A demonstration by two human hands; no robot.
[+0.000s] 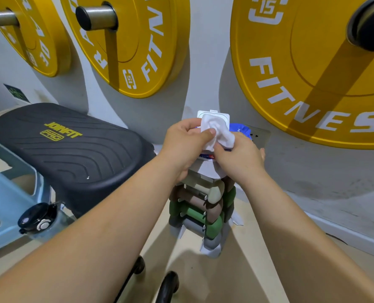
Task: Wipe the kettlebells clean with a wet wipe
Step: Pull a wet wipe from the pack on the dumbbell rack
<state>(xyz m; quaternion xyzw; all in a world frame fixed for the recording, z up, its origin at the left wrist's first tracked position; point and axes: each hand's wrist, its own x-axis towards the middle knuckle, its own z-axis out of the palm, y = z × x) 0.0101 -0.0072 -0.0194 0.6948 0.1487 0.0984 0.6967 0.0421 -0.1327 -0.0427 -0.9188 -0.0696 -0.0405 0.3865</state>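
Station: small dumbbell rack against the far wall, centre of view, holding beige, brown, green and grey dumbbells.

Wet wipe: white, crumpled, held between both hands above the top of the rack, directly in front of the raised white lid of a blue wipe pack.

Left hand: fingers curled, thumb pressed onto the wipe's left side, pinching it.

Right hand: fingers curled, thumb and forefinger gripping the wipe's lower right edge, just over the pack.

Kettlebells: two dark curved handles show at the near edge, low on the floor, well apart from the wipe. Whether they belong to kettlebells cannot be told.

Surroundings: black bench pad to the left; yellow weight plates hung on the far wall.
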